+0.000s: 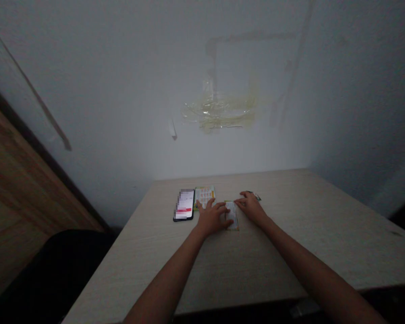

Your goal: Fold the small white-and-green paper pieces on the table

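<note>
Two slim forearms show, the left forearm point(175, 265) and the right forearm point(303, 254), both bare, each broadest at its near end and narrowing smoothly to a plain, bare wrist. At the far ends, the left hand point(212, 219) and the right hand point(253, 208) are ungloved, with slender fingers point(227, 223); the light is too dim for me to make out their nails.

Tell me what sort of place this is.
Probably an ordinary indoor room, perhaps in a home: a pale wood-grain table stands against a plain wall bearing shiny, yellowed tape, and a smartphone lies on the tabletop.
</note>
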